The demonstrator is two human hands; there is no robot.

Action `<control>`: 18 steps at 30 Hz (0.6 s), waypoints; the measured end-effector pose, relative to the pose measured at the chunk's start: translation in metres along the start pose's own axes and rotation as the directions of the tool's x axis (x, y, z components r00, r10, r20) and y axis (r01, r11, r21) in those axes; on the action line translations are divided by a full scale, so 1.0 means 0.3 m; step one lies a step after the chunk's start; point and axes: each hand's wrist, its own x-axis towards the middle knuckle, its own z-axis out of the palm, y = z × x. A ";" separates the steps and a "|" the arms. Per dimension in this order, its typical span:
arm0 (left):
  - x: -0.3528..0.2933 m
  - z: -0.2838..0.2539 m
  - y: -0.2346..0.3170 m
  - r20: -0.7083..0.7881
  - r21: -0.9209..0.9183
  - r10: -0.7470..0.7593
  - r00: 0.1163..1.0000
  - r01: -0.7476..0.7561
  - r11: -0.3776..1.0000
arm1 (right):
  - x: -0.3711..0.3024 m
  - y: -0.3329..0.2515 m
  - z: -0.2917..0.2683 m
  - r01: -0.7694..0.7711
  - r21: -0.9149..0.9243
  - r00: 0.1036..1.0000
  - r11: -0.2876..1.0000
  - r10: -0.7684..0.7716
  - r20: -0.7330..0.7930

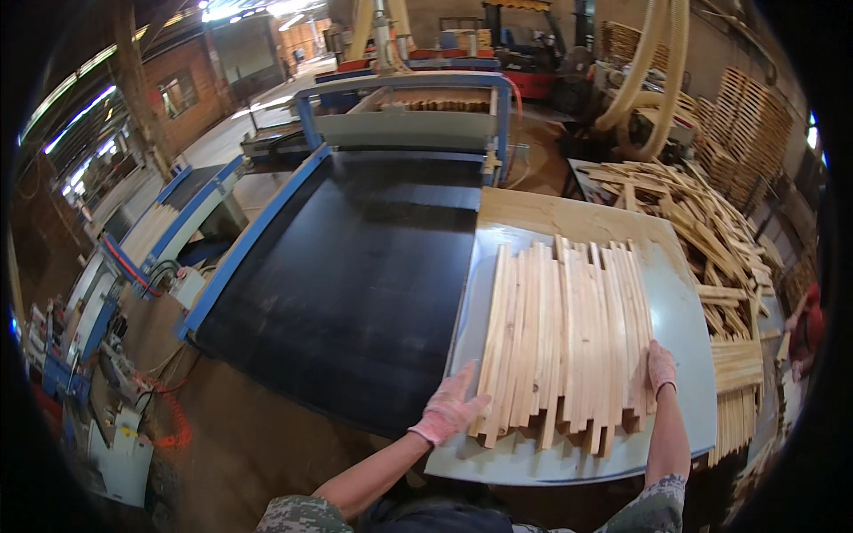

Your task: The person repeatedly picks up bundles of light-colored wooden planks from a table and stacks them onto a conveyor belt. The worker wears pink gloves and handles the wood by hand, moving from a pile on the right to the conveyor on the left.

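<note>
A row of several pale wooden slats (564, 342) lies side by side on a grey metal table (689, 329). My left hand (449, 407), in a pink glove, presses against the near left edge of the row. On the right side, my right hand (660, 369), gloved the same way, rests against the outer slat. Both hands squeeze the slats between them with fingers spread flat along the wood.
A wide black conveyor belt (355, 275) with a blue frame (249, 240) runs to the left of the table. A loose heap of wood strips (702, 222) lies at the right. Stacked slats (751, 133) stand at the far right, and a person in red (809, 324) is at the right edge.
</note>
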 end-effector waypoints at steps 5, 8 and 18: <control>0.131 0.057 0.031 -0.006 0.141 0.040 0.999 -0.039 0.989 | 0.051 -0.157 0.013 -0.152 -0.181 0.988 0.972 0.151 -0.017; 0.107 0.066 0.012 -0.014 0.197 0.005 1.000 -0.002 0.980 | -0.007 -0.054 0.059 -0.105 -0.185 0.994 0.977 0.096 -0.059; 0.147 -0.598 -0.468 -0.009 0.158 0.105 0.994 -0.103 0.982 | -0.485 -0.552 0.379 0.160 -0.121 0.986 0.980 -0.154 0.060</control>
